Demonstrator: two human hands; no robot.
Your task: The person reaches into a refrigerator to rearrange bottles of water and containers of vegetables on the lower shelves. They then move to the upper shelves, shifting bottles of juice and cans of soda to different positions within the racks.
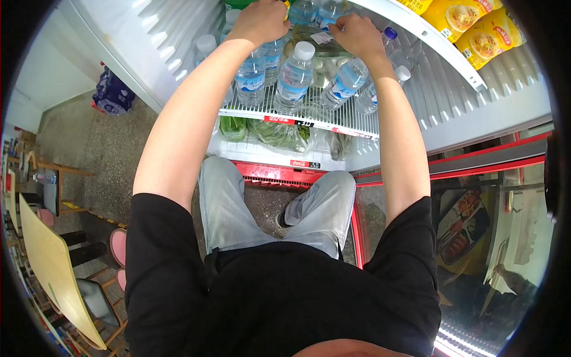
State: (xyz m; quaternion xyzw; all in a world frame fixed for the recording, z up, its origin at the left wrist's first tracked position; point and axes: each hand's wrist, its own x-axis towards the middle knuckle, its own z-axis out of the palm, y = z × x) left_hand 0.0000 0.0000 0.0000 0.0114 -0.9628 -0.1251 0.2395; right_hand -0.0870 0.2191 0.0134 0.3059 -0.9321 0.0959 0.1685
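Both my arms reach into an open fridge with a white wire shelf [262,113] of clear water bottles. My left hand [259,22] is at the top, above the left bottles, fingers curled beside something yellow and green; what it grips is mostly hidden. My right hand [359,37] is closed, its fingertips by a clear plastic bag [324,62] with a white label behind the front bottles. A white-capped bottle [294,80] stands between my hands. Another bottle [345,83] leans below my right hand, and a blue-capped one [389,35] is just to its right.
Bagged green vegetables [276,134] lie on the lower level. Yellow packages [488,38] sit on a white shelf at the upper right. The open glass door [476,238] with a red frame is on the right. At the left are a wooden table [53,256] and pink stools [118,247].
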